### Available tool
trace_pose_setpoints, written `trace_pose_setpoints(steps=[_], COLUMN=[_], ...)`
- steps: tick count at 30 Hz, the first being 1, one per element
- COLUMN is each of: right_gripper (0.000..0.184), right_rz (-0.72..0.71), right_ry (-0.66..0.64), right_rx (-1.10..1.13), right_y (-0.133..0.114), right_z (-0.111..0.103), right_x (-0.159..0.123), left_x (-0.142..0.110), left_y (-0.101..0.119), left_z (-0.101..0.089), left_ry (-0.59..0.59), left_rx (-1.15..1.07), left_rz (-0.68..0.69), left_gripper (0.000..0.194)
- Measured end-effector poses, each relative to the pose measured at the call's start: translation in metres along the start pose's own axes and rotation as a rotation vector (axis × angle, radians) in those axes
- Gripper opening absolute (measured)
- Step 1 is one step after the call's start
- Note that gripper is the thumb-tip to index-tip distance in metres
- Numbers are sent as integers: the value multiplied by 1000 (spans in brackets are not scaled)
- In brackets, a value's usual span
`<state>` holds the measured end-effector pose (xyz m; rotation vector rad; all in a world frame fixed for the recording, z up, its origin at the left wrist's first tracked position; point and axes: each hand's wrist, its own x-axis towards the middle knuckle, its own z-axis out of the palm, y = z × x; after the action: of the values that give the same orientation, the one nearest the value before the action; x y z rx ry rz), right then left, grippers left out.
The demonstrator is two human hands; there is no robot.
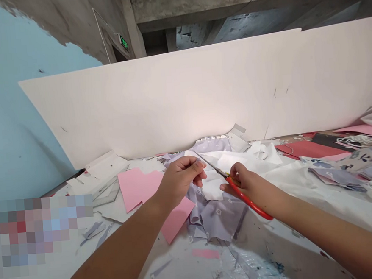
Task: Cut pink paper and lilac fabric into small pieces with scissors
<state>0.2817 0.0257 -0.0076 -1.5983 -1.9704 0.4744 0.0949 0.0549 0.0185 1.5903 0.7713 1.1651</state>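
Observation:
My right hand (243, 182) grips red-handled scissors (245, 197), whose thin metal blades (211, 166) reach up and left past my left hand's fingertips. My left hand (179, 181) pinches the edge of a white sheet (212, 188), which hangs between my hands and looks like paper or thin fabric. Beneath my hands lies crumpled lilac floral fabric (218, 216). Pink paper sheets (137, 188) sit under my left wrist and partly beneath the fabric.
A tall white board (183, 97) leans along the far side of the littered white-covered table (185, 265). Red and pink sheets (309, 149) and a pile of printed fabric scraps (337, 171) lie to the right. A pale blue wall (11, 105) stands at left.

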Motion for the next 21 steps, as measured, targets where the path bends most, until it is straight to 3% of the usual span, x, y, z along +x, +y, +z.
trace_pose_setpoints(steps=[6,9,11,14,17,21], right_gripper=[22,20,22,25,23,20], right_rz=[75,51,15,-142,-318,-359], right_ry=[-78,-107,-44,85,39,74], right_rx=[-171,-258,-280,-113,195,325], right_y=[24,22,13,-9,-30,-38], right_z=[22,19,12,-1,-10,-11], right_x=[6,4,1,-9,-21,-28], left_x=[1,0,-1,-3,-8,-13], left_y=[-3,-4,-4,-4,-4,-4], left_z=[-2,-1,0,4,10,16], left_ry=[-128,-188,-225,-264,-313,-339], left_rx=[-94,-108,-110,-74,-2,89], left_rz=[-85,-112,-123,-118,-112,-102], left_gripper=[21,20,19,19,21,21])
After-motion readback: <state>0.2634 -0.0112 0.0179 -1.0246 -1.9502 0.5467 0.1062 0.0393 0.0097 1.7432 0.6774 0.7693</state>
